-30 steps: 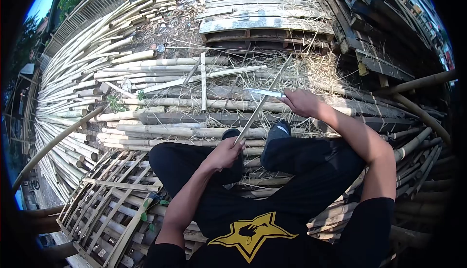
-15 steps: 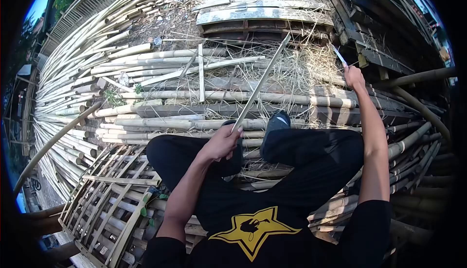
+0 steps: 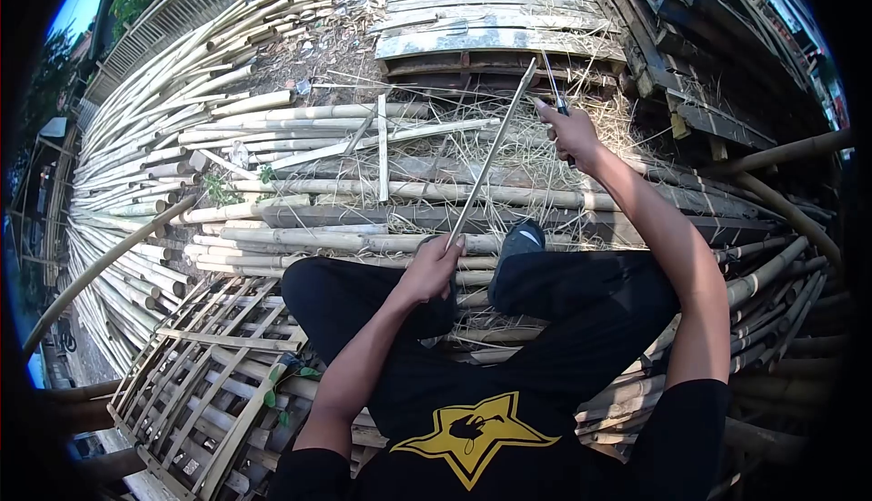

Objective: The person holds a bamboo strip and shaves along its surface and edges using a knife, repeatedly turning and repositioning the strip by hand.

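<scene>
My left hand is closed round the lower end of a thin bamboo strip, which slants up and away to the right. My right hand grips the dark handle of a knife, its narrow blade pointing away from me. The blade lies just right of the strip's far end. Beneath both hands are bamboo poles with loose shavings scattered over them. My crossed legs are right behind the left hand.
A slatted wooden platform stands ahead, with stacked timber to its right. Many bamboo poles lie piled at the left. A woven bamboo lattice sits by my left knee, and a bent pole rises beyond it.
My right hand has swung left with the knife, from beside the timber to near the strip's far end. My left hand and the strip have barely shifted.
</scene>
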`<action>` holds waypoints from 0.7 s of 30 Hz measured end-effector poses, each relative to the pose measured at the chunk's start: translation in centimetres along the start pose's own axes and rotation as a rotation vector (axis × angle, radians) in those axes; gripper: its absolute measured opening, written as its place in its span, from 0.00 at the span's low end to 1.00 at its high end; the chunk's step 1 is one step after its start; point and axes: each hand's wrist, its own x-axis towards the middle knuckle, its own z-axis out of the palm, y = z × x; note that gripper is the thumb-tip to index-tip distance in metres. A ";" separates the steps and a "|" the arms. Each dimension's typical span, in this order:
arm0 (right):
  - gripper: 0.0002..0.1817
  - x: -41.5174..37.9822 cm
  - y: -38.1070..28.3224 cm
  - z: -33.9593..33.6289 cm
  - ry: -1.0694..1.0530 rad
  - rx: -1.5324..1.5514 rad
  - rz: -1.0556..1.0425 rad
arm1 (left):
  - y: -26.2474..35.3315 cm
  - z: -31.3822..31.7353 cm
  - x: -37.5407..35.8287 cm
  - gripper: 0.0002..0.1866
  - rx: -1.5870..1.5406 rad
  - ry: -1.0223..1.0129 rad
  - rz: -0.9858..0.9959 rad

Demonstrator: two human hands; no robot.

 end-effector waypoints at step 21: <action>0.15 -1.5 -1.5 6.3 0.325 -0.031 -0.078 | -0.3 2.7 0.7 0.18 0.516 0.322 0.286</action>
